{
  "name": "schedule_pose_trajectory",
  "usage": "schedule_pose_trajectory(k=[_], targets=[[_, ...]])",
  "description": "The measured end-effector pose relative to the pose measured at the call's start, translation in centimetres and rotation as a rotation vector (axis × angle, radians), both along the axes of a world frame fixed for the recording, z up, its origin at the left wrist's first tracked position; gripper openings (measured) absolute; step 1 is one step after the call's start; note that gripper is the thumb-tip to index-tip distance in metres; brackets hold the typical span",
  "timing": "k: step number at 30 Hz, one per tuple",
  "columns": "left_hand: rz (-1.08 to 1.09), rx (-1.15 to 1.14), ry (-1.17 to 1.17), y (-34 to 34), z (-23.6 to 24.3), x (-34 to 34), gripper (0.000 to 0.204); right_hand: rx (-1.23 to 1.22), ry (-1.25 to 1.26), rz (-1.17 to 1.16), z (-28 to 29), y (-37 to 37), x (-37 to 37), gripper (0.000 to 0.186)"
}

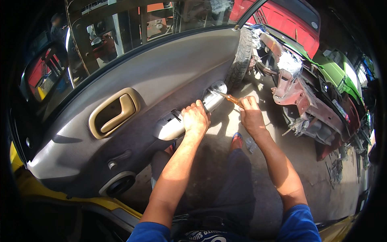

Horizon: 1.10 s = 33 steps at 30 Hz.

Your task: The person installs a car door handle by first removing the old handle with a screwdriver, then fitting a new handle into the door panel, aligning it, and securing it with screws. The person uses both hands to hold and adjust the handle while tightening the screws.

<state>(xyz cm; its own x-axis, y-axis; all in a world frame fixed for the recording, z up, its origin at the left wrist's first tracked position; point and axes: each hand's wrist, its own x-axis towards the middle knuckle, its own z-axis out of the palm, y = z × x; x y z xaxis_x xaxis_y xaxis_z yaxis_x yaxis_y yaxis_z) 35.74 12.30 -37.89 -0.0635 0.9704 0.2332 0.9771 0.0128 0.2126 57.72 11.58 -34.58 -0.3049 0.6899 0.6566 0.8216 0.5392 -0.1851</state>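
An open car door shows its grey inner panel point(149, 76) with a tan inside handle point(115, 113). My left hand point(195, 119) grips the silver pull handle point(171, 127) fixed to the panel. My right hand point(250, 115) holds a screwdriver with an orange handle point(234, 99); its metal tip points left at the upper end of the pull handle, near a screw recess.
A round speaker opening point(120, 185) and a window crank point(117, 160) sit low on the panel. A tyre point(242, 56) stands beyond the door edge. Stripped car parts point(306, 105) and a green body point(338, 72) lie to the right on the concrete floor point(306, 169).
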Motion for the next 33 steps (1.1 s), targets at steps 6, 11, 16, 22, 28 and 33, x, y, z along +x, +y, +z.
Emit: schedule_pose_trajectory(k=[6,11,16,22,28,33], targets=[[0.002,0.021,0.008,0.1,-0.3,0.1,0.054,-0.018,0.064,-0.123,-1.2,0.7,0.6,0.027],[0.01,0.021,0.005,0.2,-0.4,0.1,0.054,0.047,-0.025,-0.061,-0.3,1.2,-0.6,0.022],[-0.007,0.027,-0.008,0.1,-0.3,0.2,0.053,-0.927,0.845,-0.321,1.8,1.2,-0.2,0.023],[-0.014,0.053,0.002,0.1,-0.4,0.1,0.054,-0.164,-0.01,-0.159,-1.5,0.1,0.3,0.036],[0.006,0.051,0.017,0.1,-0.4,0.2,0.05,-0.424,0.082,-0.161,0.2,1.5,0.7,0.038],[-0.014,0.06,-0.01,-0.1,-0.3,0.2,0.051,-0.863,0.676,-0.092,2.0,2.4,1.1,0.036]])
